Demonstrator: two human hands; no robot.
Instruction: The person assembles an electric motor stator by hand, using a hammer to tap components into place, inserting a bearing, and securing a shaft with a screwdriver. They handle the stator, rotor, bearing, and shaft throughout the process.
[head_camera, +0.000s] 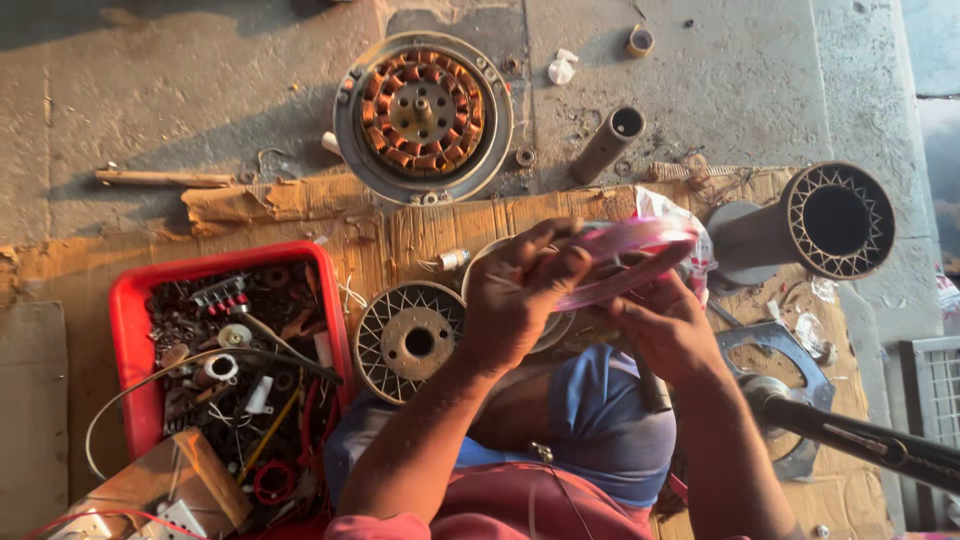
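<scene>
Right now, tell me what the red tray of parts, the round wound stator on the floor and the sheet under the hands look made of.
Red rectangular tray: moulded plastic by its look, smooth rounded rim, glossy. Round wound stator: copper-coloured wire coils in a dull grey metal ring, probably steel or aluminium. Brown sheet: corrugated cardboard, with torn edges and visible ribbing. The left hand and right hand grip a pink translucent strip, seemingly thin plastic.

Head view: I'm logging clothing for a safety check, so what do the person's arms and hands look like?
Both forearms are bare, with no gloves on the left hand or right hand. No watch, ring or bracelet shows. A pinkish-red sleeve appears only at the left upper arm.
</scene>
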